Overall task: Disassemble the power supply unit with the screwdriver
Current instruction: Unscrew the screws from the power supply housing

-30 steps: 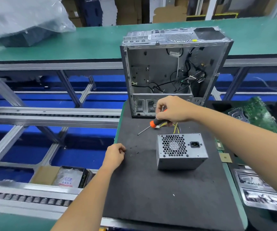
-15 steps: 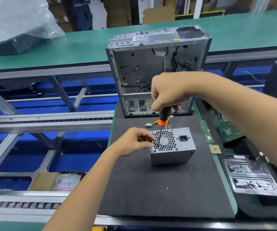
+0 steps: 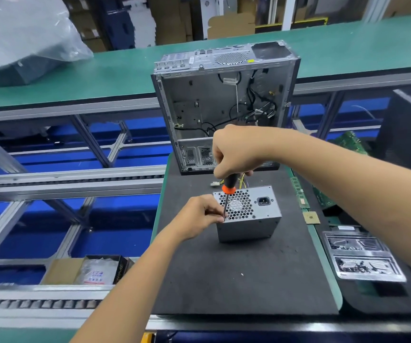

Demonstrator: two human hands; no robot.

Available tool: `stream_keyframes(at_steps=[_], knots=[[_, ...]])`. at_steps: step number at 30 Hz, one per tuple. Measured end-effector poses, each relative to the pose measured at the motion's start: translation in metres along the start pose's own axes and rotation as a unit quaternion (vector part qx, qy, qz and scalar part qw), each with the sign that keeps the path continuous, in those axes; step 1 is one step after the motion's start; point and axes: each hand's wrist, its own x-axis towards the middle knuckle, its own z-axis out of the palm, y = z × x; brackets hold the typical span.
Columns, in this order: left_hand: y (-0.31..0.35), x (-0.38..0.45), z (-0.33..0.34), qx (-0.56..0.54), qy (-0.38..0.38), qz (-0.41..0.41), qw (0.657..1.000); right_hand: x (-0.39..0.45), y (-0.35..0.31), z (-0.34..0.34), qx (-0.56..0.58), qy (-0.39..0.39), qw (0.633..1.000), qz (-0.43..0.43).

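A grey power supply unit (image 3: 247, 214) stands on a black foam mat (image 3: 236, 276), in front of an opened computer case (image 3: 224, 105). The right hand (image 3: 236, 152) fists the screwdriver (image 3: 228, 194) handle from above, shaft upright, while the left hand (image 3: 199, 216) pinches the shaft near its tip at the unit's front-left corner. If the tip isn't seated squarely, I'd expect it to slip, chewing the screw or jabbing those guiding fingers.

There were two hands, left (image 3: 199, 217) and right (image 3: 236, 151), one screwdriver (image 3: 228, 191), one power supply unit (image 3: 249, 214), one computer case (image 3: 224, 105).
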Motion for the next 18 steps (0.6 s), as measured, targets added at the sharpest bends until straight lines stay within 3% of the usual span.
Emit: stream_keyframes(at_steps=[11, 18], knots=[[-0.004, 0.001, 0.002, -0.006, 0.012, 0.007, 1.0, -0.007, -0.008, -0.005, -0.027, -0.05, 0.997, -0.046], [-0.008, 0.002, 0.002, -0.021, 0.002, -0.004, 1.0, -0.004, -0.011, 0.007, 0.018, 0.036, 0.997, 0.062]])
